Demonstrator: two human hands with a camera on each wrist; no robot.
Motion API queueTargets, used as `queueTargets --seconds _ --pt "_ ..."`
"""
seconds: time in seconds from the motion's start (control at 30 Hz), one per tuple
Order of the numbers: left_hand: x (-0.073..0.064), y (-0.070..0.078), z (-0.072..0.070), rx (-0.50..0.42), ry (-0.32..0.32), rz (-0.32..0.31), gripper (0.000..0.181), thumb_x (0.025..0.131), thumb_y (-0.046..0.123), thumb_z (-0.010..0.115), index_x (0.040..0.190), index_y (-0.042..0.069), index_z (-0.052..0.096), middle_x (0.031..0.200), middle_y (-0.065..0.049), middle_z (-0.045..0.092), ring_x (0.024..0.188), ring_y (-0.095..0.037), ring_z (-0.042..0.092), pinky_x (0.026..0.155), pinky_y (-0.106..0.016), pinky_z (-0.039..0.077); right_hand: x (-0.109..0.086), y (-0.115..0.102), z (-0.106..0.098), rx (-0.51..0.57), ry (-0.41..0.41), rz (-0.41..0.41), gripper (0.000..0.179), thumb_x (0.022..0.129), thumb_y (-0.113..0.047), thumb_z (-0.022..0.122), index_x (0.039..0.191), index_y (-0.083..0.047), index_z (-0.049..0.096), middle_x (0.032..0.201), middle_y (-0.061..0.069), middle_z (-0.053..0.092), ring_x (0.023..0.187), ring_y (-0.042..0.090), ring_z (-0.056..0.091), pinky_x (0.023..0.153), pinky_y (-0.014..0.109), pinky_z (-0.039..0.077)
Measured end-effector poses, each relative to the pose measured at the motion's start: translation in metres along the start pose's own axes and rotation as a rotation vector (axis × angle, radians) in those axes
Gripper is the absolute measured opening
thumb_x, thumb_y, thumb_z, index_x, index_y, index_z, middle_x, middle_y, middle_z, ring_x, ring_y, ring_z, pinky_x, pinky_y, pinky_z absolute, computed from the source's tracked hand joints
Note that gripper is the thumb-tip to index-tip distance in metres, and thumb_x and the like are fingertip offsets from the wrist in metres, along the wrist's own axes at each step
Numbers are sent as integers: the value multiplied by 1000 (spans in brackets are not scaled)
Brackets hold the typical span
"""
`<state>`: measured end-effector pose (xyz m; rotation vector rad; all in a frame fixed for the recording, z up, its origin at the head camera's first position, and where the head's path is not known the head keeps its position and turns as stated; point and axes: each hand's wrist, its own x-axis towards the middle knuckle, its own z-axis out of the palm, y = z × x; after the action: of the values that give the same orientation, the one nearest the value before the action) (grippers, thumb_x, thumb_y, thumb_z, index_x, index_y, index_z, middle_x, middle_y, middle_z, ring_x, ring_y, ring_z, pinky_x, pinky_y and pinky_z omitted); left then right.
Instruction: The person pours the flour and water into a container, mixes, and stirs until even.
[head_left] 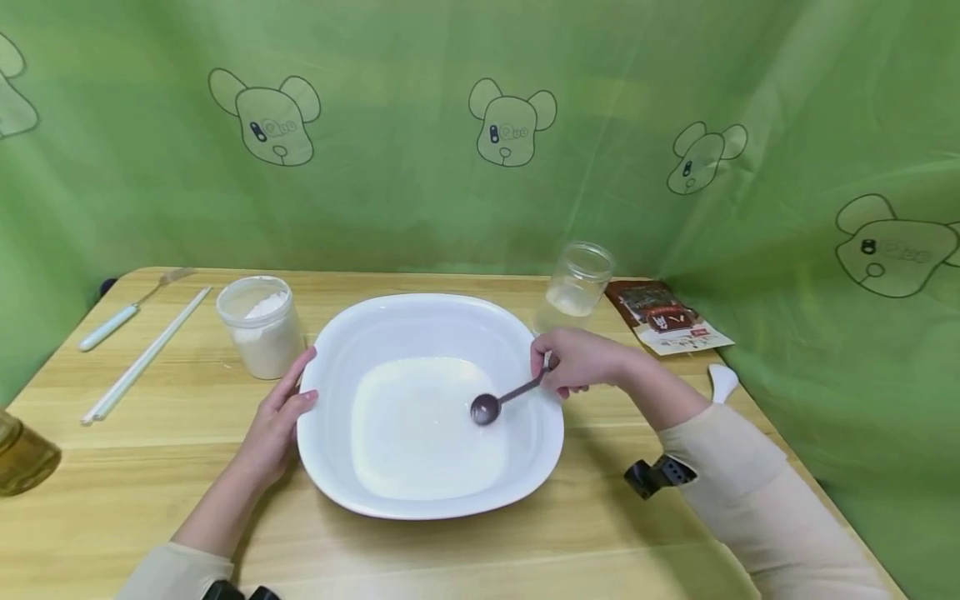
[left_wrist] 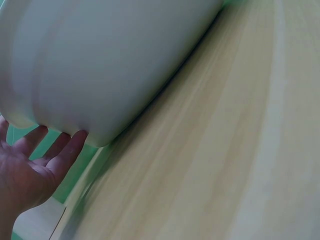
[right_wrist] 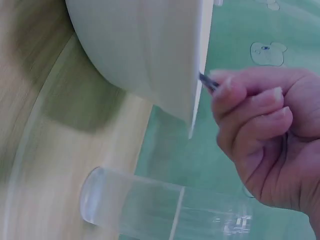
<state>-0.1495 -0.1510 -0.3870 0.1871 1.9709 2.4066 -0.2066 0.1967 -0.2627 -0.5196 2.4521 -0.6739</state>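
A large white basin (head_left: 327,467) stands in the middle of the table, with a milky-white layer (head_left: 420,442) covering its bottom. My left hand (head_left: 276,421) touches the basin's left side near the rim; the left wrist view shows the fingers (left_wrist: 70,152) extended against the outer wall. At the right rim, my right hand (head_left: 581,358) pinches the handle of a small dark brown measuring spoon (head_left: 486,409). The spoon's round bowl is over the milky layer; I cannot tell whether it touches. In the right wrist view, the fingers (right_wrist: 250,107) are curled and only the handle's end shows.
Left of the basin stand a jar of white powder (head_left: 264,333), two pale sticks (head_left: 146,358), a blue-handled fork (head_left: 112,325) and a container of amber liquid (head_left: 26,458). Behind right are a clear jar of liquid (head_left: 577,287), a red packet (head_left: 667,317) and a white utensil (head_left: 722,382).
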Motion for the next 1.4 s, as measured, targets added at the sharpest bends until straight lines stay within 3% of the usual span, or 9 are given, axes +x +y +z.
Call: queueTargets --seconds 0.23,0.43,0.7,1.07,1.2,1.4 --pt "-1 -1 2 -13 -4 -7 52 88 14 46 137 19 27 139 -14 18 91 -9 53 69 -27 49 23 6 8 110 192 65 7 76 2 53 83 0 55 51 9 52 38 11 38 36 20 30" --pt "-1 -1 1 -8 8 -8 52 88 14 46 136 21 27 141 -11 16 90 -8 53 69 -28 49 47 -4 24 242 235 38 8 75 2 54 83 1 55 51 9 52 39 11 38 35 19 29" --pt "-1 -2 0 -19 2 -4 53 88 13 46 136 20 27 141 -12 14 90 -8 53 69 -28 50 62 -29 51 345 87 -33 7 77 3 55 84 2 55 48 9 50 37 11 36 35 19 27" --pt "-1 -3 -1 -19 -3 18 52 88 13 45 136 20 27 141 -13 13 96 -7 51 72 -26 48 47 -45 71 343 -184 -108 8 76 5 56 78 -2 57 46 8 49 35 11 32 34 19 25" --pt "-1 -2 0 -21 -10 19 52 88 13 45 136 20 27 141 -12 13 95 -8 51 72 -27 48 33 -40 65 299 -214 -113 10 74 6 55 78 -3 58 45 7 49 34 11 32 33 18 24" --pt "0 -1 1 -12 -6 16 52 88 14 45 136 20 27 141 -11 13 96 -8 50 72 -26 48 9 -21 45 242 -146 -76 11 72 6 53 76 -2 59 45 5 48 34 10 32 33 17 25"
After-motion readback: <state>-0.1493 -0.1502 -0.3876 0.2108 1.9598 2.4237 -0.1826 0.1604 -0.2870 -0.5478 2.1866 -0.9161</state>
